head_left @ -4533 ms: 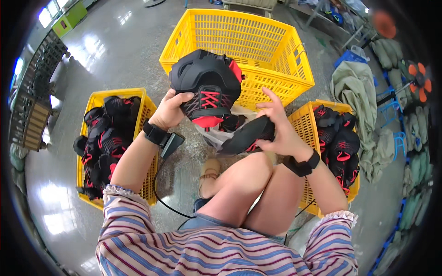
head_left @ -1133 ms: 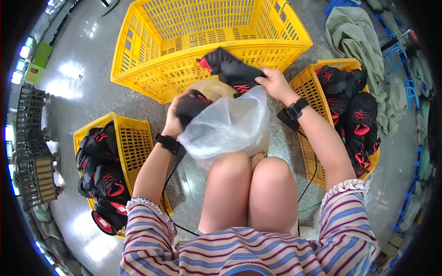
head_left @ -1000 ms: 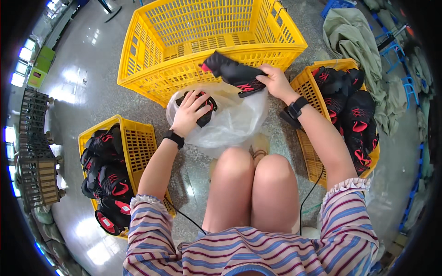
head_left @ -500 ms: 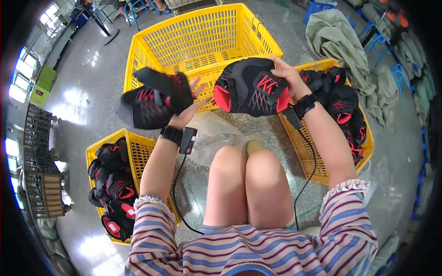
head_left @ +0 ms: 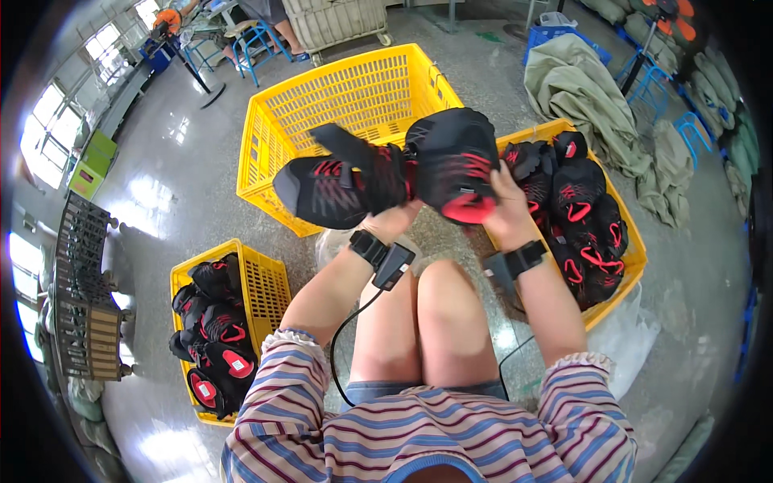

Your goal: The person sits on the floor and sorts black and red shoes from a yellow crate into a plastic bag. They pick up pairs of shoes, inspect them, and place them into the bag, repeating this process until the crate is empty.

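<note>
Two black shoe uppers with red lacing are up in front of me, close together over the near edge of the far yellow crate. My left hand (head_left: 392,222) grips the left shoe upper (head_left: 322,191) from below, its fingers mostly hidden behind it. A black flap stands up from that one. My right hand (head_left: 507,208) is closed on the side of the right shoe upper (head_left: 453,157), whose red-lined opening faces me. This one is slightly blurred. The two uppers meet or overlap near the middle.
The far yellow crate (head_left: 278,105) stands ahead. A right yellow crate (head_left: 624,290) and a left yellow crate (head_left: 270,278) hold several black-and-red shoe uppers. Grey-green cloth (head_left: 564,88) lies beyond the right crate. Pale plastic sheeting (head_left: 636,342) lies at right. A fan (head_left: 672,18) stands farther back.
Both hands have come closer together, the left moving right with its upper. The right upper has been turned so its opening faces me. The view has shifted, showing more of the room ahead.
</note>
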Action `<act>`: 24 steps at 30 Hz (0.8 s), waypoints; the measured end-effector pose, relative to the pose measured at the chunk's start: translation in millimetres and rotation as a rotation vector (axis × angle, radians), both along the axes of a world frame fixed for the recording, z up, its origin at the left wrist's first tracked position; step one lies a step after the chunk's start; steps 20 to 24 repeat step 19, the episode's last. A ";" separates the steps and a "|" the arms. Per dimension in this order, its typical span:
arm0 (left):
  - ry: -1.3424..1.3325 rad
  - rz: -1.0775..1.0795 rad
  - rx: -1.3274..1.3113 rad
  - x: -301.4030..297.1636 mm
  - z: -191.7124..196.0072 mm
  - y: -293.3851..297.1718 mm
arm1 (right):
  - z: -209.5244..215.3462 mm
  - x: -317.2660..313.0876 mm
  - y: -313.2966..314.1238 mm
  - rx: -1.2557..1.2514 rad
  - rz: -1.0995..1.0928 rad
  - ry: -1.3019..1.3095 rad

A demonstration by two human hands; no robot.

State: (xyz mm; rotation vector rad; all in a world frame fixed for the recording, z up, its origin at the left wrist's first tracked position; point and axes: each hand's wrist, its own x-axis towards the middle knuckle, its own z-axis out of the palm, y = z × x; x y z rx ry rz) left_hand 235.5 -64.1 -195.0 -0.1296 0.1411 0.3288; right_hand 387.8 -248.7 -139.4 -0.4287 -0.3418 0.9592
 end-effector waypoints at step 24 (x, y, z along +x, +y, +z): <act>0.452 0.104 0.928 -82.4 20.9 18.5 | -16.0 261.3 -325.0 -0.220 -1.028 0.139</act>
